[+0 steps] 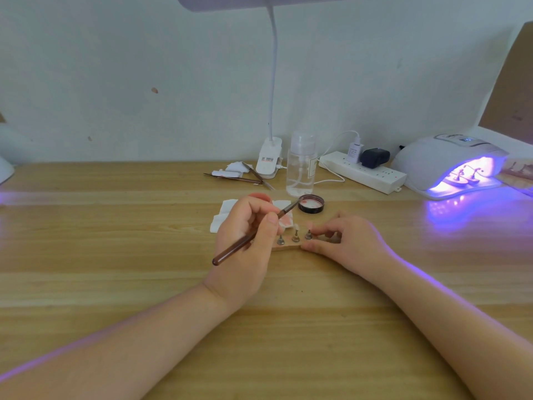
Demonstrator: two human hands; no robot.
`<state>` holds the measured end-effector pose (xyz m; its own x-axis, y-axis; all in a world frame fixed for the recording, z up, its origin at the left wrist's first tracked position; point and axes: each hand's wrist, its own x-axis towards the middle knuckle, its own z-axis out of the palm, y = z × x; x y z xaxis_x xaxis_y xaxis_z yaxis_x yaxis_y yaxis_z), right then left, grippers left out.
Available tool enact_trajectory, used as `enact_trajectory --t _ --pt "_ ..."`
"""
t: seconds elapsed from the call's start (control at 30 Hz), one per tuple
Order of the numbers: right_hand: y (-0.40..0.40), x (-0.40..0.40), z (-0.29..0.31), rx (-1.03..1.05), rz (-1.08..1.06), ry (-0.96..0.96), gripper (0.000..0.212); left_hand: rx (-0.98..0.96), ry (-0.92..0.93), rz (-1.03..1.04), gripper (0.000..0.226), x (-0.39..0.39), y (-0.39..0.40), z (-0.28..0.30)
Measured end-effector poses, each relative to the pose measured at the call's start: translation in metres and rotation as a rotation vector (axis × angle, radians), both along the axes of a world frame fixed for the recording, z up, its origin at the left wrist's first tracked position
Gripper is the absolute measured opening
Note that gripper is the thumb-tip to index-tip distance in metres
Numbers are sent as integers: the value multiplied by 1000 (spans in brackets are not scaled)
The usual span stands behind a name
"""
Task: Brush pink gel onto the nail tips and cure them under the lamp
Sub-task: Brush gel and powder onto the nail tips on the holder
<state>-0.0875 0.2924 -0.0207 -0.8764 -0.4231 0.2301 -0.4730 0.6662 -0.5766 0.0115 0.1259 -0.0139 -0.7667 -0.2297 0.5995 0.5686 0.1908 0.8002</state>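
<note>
Wooden desk (115,255): left grip (245,243) pinches brush (251,236); right grip (343,241) seemingly steadies holder block (288,247).

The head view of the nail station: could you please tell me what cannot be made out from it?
- Nail tips on the wooden block: too small to tell whether they are coated.
- Block's left end: hidden by the left hand, which grips the brush.
- Holders inside the curing lamp: washed out by purple glow.
- Pump bottle label: blurred.

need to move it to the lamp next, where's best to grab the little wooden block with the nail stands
Pinch the wooden block low by its short ends, from above: the metal stands on top leave no clear flat grip there. The right hand already rests at its right end.
</note>
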Motion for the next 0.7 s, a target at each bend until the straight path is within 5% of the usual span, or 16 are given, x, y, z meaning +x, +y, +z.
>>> enact_trajectory --t 0.23,0.43,0.57,0.7 --pt "10 -9 0 16 -17 49 29 -6 -9 26 12 -1 -1 0" --pt "21 -13 3 8 -96 50 49 12 -22 12 11 -1 0 1" --pt "17 3 12 -139 -146 349 38 5 -25 46 13 -3 -2 -2" --pt "6 17 13 106 -100 399 27 29 -34 79 10 -4 -1 -1"
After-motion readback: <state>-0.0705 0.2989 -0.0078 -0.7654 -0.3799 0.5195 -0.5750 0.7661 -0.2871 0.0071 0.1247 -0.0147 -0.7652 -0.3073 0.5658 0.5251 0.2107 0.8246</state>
